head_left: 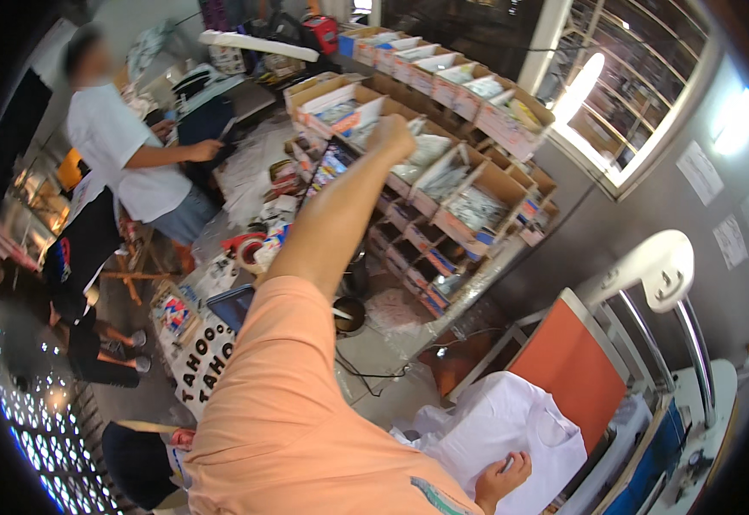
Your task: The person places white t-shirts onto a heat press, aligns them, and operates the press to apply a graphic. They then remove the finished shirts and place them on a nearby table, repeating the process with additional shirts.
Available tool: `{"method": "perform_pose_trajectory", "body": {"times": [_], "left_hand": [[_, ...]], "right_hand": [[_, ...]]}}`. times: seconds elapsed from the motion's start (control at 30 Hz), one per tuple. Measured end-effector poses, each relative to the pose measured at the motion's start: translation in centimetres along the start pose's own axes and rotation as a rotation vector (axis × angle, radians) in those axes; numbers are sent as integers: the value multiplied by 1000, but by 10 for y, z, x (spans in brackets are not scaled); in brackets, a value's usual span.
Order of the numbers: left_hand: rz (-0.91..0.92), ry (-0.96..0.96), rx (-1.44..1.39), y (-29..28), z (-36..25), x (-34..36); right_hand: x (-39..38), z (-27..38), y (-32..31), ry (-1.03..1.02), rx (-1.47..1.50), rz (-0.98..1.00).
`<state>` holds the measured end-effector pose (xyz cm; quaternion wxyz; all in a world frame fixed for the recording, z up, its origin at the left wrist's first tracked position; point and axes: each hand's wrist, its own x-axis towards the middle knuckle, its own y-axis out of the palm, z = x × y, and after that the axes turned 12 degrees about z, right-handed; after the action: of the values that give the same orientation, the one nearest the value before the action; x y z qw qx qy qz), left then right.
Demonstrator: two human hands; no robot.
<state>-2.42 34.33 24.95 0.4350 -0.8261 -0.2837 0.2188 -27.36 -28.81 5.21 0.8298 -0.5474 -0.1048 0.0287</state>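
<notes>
My left arm, in a peach sleeve, stretches up over a bank of cardboard bins (470, 210). My left hand (391, 140) is at one of the upper bins, among small clear-plastic packets (430, 148). Its back faces me and its fingers are hidden. Low on the right, my right hand (503, 482) rests on a white T-shirt (512, 412), fingers loosely bent and somewhat apart, with nothing plainly held. The shirt lies bunched, its collar toward the right, beside an orange-red board (570, 365).
A white machine with a looped handle (670, 270) and chrome rods stands at the right. On the left, a person in a white shirt (121, 137) works at a cluttered table. A tape dispenser (247, 249), a dark cap (138, 463) and a lettered sheet (205, 360) lie nearer me.
</notes>
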Motion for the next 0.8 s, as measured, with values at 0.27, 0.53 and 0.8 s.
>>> {"method": "perform_pose_trajectory", "body": {"times": [0.27, 0.53, 0.8], "left_hand": [[130, -47, -221, -4, 13, 24], [146, -34, -330, -1, 18, 33], [119, 50, -405, 2, 16, 23]], "right_hand": [[-1, 4, -3, -28, -8, -28], [0, 4, -4, -32, 6, -24], [1, 7, -6, -28, -17, -26]]}}
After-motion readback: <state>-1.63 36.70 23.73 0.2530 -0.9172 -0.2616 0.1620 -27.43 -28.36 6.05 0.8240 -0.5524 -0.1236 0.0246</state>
